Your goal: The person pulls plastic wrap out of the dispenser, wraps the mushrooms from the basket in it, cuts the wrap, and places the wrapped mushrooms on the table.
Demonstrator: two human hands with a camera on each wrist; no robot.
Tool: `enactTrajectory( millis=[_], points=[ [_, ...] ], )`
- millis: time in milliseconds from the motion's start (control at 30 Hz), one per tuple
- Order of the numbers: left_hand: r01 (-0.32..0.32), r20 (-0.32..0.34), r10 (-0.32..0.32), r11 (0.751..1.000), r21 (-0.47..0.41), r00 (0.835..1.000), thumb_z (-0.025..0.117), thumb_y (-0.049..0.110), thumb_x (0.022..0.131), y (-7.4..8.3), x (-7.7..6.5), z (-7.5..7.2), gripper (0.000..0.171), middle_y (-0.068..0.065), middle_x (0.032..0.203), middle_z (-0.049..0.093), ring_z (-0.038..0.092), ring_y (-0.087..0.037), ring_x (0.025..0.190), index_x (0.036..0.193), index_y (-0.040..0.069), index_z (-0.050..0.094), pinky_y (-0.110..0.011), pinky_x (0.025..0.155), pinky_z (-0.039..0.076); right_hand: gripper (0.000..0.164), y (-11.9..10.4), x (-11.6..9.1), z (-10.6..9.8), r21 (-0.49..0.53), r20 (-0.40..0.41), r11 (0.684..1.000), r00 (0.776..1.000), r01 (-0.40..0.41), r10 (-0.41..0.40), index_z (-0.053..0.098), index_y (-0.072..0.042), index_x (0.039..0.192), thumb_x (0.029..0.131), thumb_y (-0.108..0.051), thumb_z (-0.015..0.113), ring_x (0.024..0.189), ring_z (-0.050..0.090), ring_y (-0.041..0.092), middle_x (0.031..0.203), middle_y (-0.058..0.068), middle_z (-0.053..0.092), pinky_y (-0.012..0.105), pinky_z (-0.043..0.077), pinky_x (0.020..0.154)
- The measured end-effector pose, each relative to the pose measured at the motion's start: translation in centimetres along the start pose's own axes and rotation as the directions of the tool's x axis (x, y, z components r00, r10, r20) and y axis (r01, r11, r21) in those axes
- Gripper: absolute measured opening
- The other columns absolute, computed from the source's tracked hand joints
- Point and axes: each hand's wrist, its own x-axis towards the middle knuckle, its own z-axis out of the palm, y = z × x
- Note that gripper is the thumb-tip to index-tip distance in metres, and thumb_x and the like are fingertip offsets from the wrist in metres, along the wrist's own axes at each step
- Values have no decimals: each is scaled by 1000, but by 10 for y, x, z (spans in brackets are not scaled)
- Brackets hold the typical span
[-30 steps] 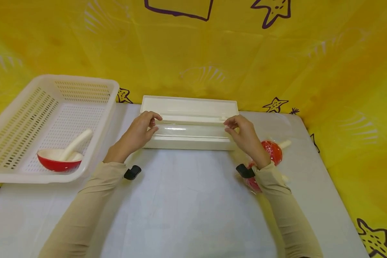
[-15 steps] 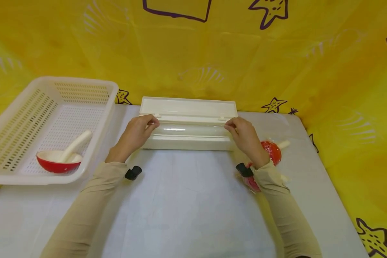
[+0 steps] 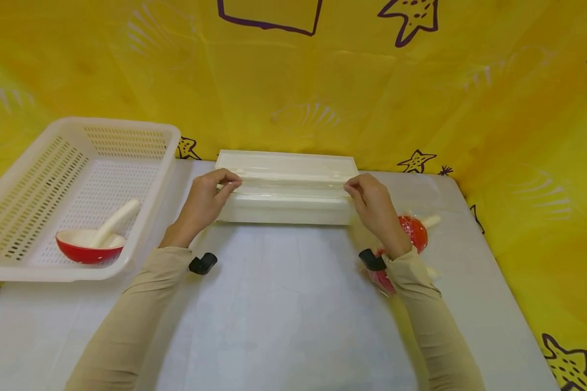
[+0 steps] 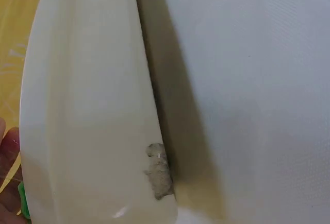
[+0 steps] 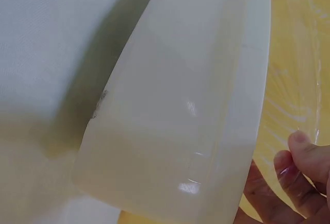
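Head view: left hand (image 3: 206, 196) and right hand (image 3: 375, 205) pinch clear film (image 3: 293, 189) over an open white box (image 3: 288, 213) by the table's (image 3: 283, 304) far edge; a basket (image 3: 44, 273) with a red ladle (image 3: 87, 254) stands by the left edge, and the right arm (image 3: 423, 309) partly covers wrapped red items (image 3: 416, 233) nearer the right edge. Left wrist: a grey patch (image 4: 160, 175) marks the box's bottom edge. Right wrist: film glints beside the thumb (image 5: 313, 156).
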Motion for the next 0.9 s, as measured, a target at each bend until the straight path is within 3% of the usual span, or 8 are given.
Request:
enactTrajectory(
  millis=[233, 567, 900],
  points=[
    [-57, -48, 58, 998, 15, 997, 63, 7, 95, 1, 5, -1, 12, -17, 97, 73, 65, -27, 88, 101, -2, 70, -21, 75, 44, 19, -1, 6, -1, 15, -40, 1000, 999, -5, 6, 63, 8, 104, 96, -9, 62, 90, 59, 36, 100, 23, 64, 46, 52, 85],
    [-40, -68, 41, 999, 25, 997, 62, 8, 97, 3, 13, -6, 14, -18, 96, 73, 66, -28, 89, 101, -2, 70, -12, 73, 42, 17, -1, 16, -3, 19, -74, 1000, 997, -12, 13, 63, 8, 103, 96, -8, 62, 83, 61, 34, 92, 22, 64, 44, 51, 79],
    [-72, -140, 76, 997, 33, 987, 64, 9, 95, 11, 26, -11, 16, -21, 92, 72, 65, -30, 83, 100, -6, 70, -26, 73, 43, 18, -3, 28, -8, 19, -132, 999, 991, 32, -29, 61, 9, 104, 98, -8, 59, 82, 62, 35, 95, 23, 62, 44, 49, 77]
  ],
)
